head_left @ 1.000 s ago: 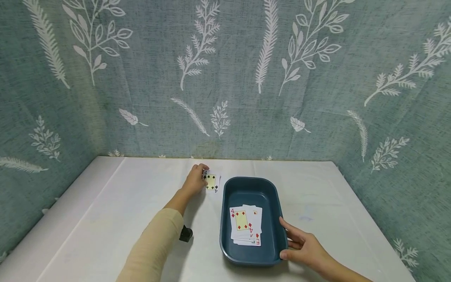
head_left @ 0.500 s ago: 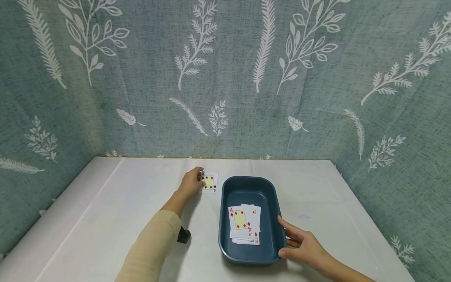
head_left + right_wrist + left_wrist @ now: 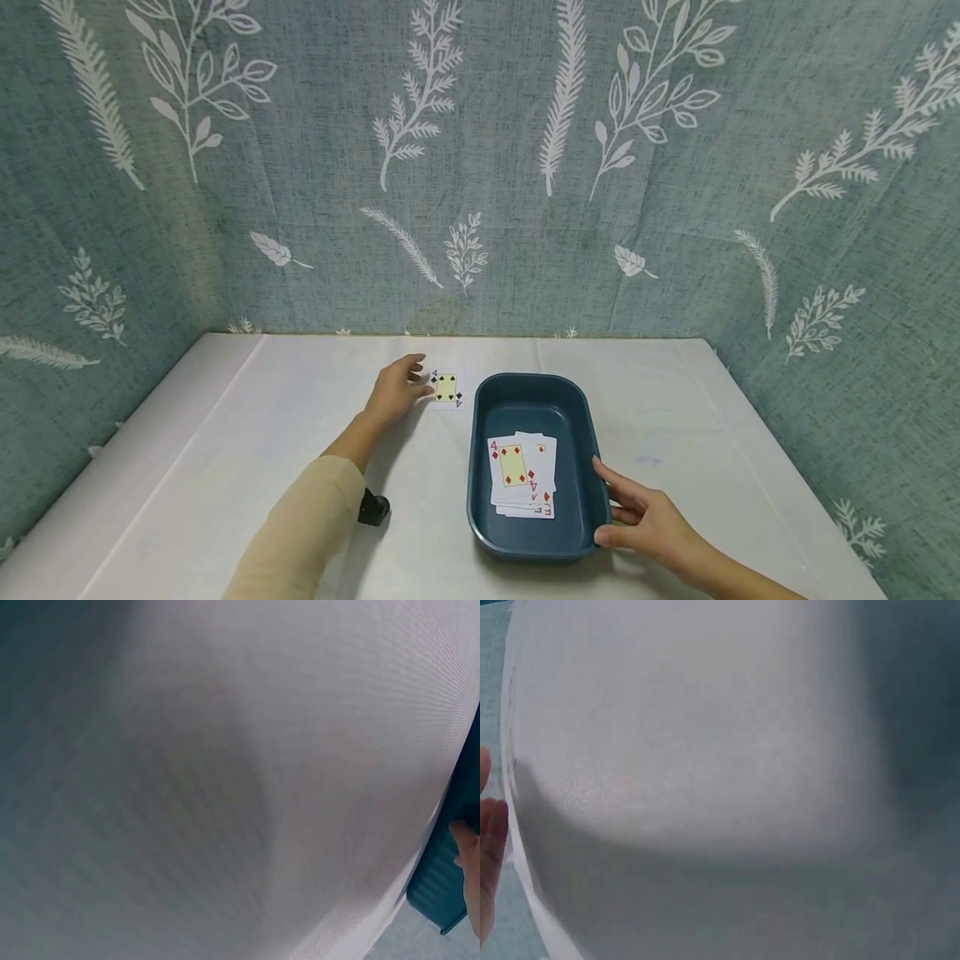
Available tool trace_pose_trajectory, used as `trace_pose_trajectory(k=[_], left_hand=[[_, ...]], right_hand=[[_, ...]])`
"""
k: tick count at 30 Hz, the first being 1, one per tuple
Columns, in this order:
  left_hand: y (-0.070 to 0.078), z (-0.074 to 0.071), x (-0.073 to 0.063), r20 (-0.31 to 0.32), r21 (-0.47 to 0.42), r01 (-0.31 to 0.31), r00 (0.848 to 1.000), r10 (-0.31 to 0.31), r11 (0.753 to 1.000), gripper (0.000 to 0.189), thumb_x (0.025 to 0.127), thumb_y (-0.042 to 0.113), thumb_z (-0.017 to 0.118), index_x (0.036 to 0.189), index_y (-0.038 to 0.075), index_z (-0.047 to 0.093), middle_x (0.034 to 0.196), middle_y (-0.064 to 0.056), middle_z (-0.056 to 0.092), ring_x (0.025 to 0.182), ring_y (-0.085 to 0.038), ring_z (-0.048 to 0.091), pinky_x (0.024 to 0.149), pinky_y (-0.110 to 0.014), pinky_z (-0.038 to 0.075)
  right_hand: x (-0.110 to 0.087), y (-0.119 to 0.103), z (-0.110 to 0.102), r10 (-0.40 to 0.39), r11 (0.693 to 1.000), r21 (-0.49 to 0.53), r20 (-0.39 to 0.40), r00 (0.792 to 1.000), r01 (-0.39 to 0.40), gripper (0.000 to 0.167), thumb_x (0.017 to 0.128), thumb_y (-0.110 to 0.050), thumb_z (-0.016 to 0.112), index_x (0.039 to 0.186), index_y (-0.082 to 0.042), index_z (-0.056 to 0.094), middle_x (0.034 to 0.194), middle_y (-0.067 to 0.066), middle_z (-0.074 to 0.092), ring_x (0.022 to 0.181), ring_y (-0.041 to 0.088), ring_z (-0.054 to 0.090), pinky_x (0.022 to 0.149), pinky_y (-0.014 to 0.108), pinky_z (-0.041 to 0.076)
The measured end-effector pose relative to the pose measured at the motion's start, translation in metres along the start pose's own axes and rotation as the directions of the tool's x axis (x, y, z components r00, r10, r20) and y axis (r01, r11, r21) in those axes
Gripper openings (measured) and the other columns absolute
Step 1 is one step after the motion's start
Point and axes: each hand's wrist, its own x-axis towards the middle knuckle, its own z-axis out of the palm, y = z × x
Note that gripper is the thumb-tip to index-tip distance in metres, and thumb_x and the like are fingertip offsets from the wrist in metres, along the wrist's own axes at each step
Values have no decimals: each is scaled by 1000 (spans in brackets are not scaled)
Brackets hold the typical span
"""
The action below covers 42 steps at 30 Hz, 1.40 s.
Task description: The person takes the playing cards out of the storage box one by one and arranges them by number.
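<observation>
Near the back of the table my left hand [image 3: 395, 390] is just left of a four of spades [image 3: 446, 388], which lies face up on the white cloth. Its fingers are loosely bent, with the thumb tip by the card's edge and nothing held. A sliver of the same hand [image 3: 491, 847] enters the left wrist view. My right hand [image 3: 647, 527] grips the right side of a dark blue plastic bin [image 3: 542, 550], thumb at the rim. Inside lies a loose pile of playing cards, a four of diamonds [image 3: 513, 467] on top. The right wrist view shows the bin's ribbed outer wall [image 3: 442, 885].
A white cloth [image 3: 225, 467] covers the table, which meets leaf-patterned green fabric [image 3: 480, 275] at the back and sides. A black wrist device [image 3: 373, 507] shows beside my left sleeve [image 3: 303, 525].
My left hand has drawn back to the left from the four of spades, and its fingers have come away from the card. The right hand stays on the bin.
</observation>
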Motion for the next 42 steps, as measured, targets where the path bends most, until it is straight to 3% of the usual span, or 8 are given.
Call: trace_pose_trajectory(k=[7, 14, 29, 34, 38, 42], left_hand=[[2, -4, -7, 18, -63, -78, 997, 79, 995, 65, 81, 8, 74, 137, -2, 44, 122, -24, 59, 103, -36, 62, 88, -47, 49], [14, -7, -10, 31, -118, -149, 988, 153, 982, 71, 79, 3, 75, 140, 0, 41, 125, -25, 55, 101, -35, 63, 85, -46, 50], [58, -4, -26, 96, -226, -239, 959, 266, 944, 69, 74, 5, 79, 136, 4, 48, 124, -22, 57, 104, -30, 62, 78, -36, 55], [74, 1, -30, 116, -220, -267, 948, 297, 938, 73, 72, 10, 82, 137, 6, 48, 124, -16, 58, 103, -27, 63, 77, -31, 55], [86, 5, -33, 155, -211, -271, 939, 306, 939, 78, 70, 11, 83, 138, 6, 46, 123, -15, 58, 102, -27, 63, 77, -30, 55], [97, 7, -33, 221, -211, -280, 920, 325, 936, 77, 71, 10, 83, 138, 5, 46, 125, -17, 56, 104, -28, 62, 78, -31, 55]], right_hand=[[2, -1, 1, 5, 1000, -9, -14, 1000, -5, 87, 79, -17, 76, 147, 1, 25, 144, 37, 24, 118, 43, 51, 85, 31, 52], [2, -3, 0, 16, 1000, -18, -24, 1000, -17, 88, 79, -18, 77, 148, 0, 25, 144, 36, 25, 119, 42, 51, 85, 31, 52], [2, -2, 0, 19, 1000, -22, -23, 1000, -19, 88, 79, -19, 76, 148, 0, 25, 143, 36, 28, 118, 42, 53, 84, 31, 52], [1, -2, 1, 32, 998, -48, -42, 999, -34, 88, 79, -23, 77, 148, -2, 26, 144, 35, 27, 119, 42, 52, 85, 31, 52], [0, -1, 1, 29, 999, -40, -35, 999, -31, 88, 79, -21, 77, 148, -1, 26, 144, 35, 25, 119, 42, 52, 85, 31, 52], [0, 0, 0, 12, 999, -33, -23, 1000, -13, 86, 81, -19, 75, 148, 0, 25, 144, 35, 26, 119, 42, 52, 85, 31, 52]])
